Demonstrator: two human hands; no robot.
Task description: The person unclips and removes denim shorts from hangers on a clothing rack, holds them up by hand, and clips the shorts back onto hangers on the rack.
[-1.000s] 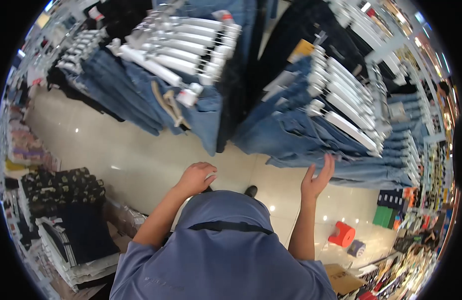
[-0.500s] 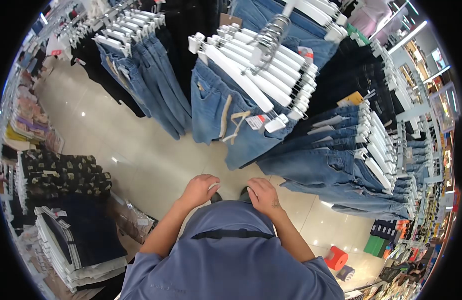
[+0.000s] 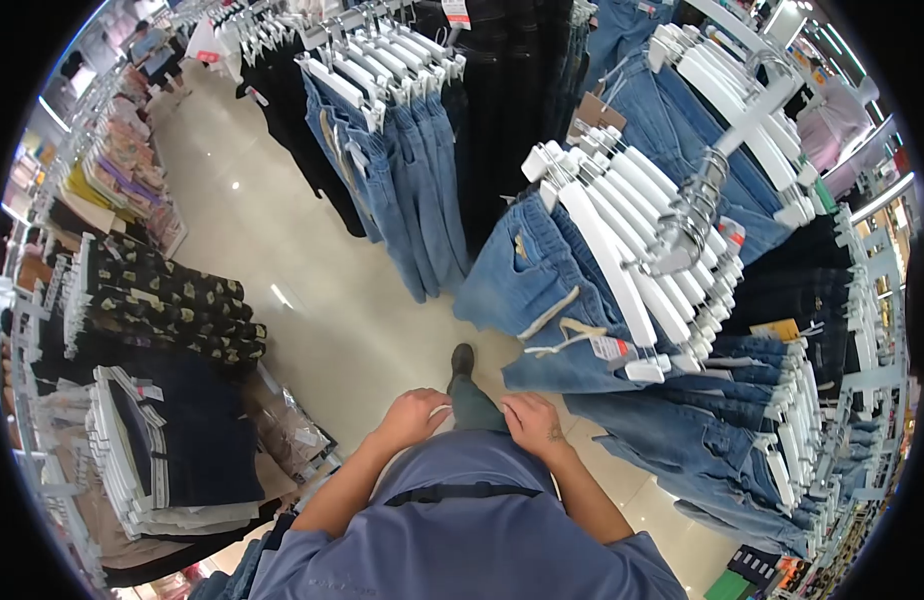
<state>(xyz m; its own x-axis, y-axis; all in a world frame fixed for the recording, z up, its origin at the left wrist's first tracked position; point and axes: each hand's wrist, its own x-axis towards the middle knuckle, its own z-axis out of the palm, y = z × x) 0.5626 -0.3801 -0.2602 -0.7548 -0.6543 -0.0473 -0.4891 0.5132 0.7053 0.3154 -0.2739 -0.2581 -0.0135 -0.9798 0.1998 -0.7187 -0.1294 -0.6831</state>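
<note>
My left hand (image 3: 414,416) hovers in front of my waist with its fingers loosely bent and nothing in it. Level with it, my right hand (image 3: 533,420) is also free, the fingers relaxed and slightly curled. Nearest to the right hand are blue denim jeans (image 3: 672,428) on a rack and, above them, drawstring jeans (image 3: 527,270) with a white-and-red price tag (image 3: 611,348). White hangers (image 3: 622,265) carry the drawstring jeans from a metal rail arm (image 3: 717,165). Neither hand touches any garment.
More jeans (image 3: 412,190) hang ahead, beside black trousers (image 3: 502,100). On the left are patterned dark garments (image 3: 172,300), navy trousers (image 3: 212,440) and plastic-wrapped clothing (image 3: 292,425). A tiled floor aisle (image 3: 242,220) runs between the racks. My shoe (image 3: 463,360) is stepping onto it.
The view has turned to the left, so the racks have shifted right and down. One leg has come forward. Both hands stay before my waist, holding nothing.
</note>
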